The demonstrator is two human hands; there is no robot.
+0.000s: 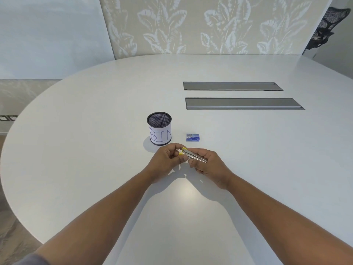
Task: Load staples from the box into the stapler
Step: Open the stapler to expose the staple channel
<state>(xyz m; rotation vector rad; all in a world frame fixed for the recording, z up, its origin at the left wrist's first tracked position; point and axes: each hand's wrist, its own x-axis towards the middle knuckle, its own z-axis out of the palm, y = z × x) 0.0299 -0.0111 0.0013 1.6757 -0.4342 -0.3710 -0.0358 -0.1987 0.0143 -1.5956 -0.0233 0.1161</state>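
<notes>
Both hands raised just above the desk (95, 131), near its middle. Right hand (207, 165) grips the stapler (193, 156), fingers curled round its metal body; the yellow end points left. Left hand (166, 159) pinches that yellow end between thumb and fingertips. Whether the stapler is opened: cannot tell.

Staple box (192, 137), blue, lies flat on the desk just beyond the hands, touched by neither. Black mesh cup (159, 128) with paper label "BIN" stands upright just left of the box. Two grey cable hatches (242, 103) set into the desk farther back, toward the right.
</notes>
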